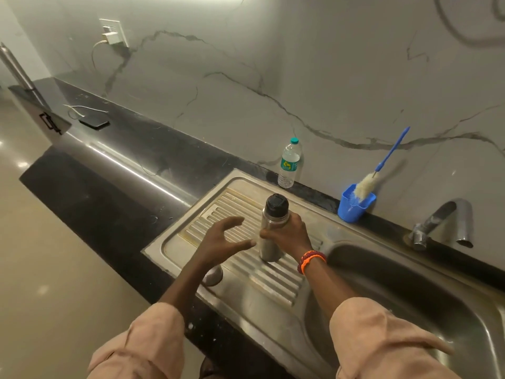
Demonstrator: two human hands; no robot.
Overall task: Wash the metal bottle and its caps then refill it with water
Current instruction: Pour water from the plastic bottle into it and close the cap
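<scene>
The metal bottle (269, 243) stands upright on the ribbed drainboard (246, 272) of the steel sink, with its black cap (276, 205) on top. My right hand (288, 232) grips the bottle's body from the right. My left hand (221, 242) hovers just left of the bottle with its fingers spread, holding nothing. A round metal outer cap (213, 276) lies on the drainboard under my left forearm, partly hidden by it.
A blue cup (355, 205) holding a blue-handled bottle brush (382, 165) stands on the black counter by the wall. A plastic water bottle (289, 164) is behind the drainboard. The tap (442, 222) and sink basin (410, 294) are on the right. A phone (94, 123) lies far left.
</scene>
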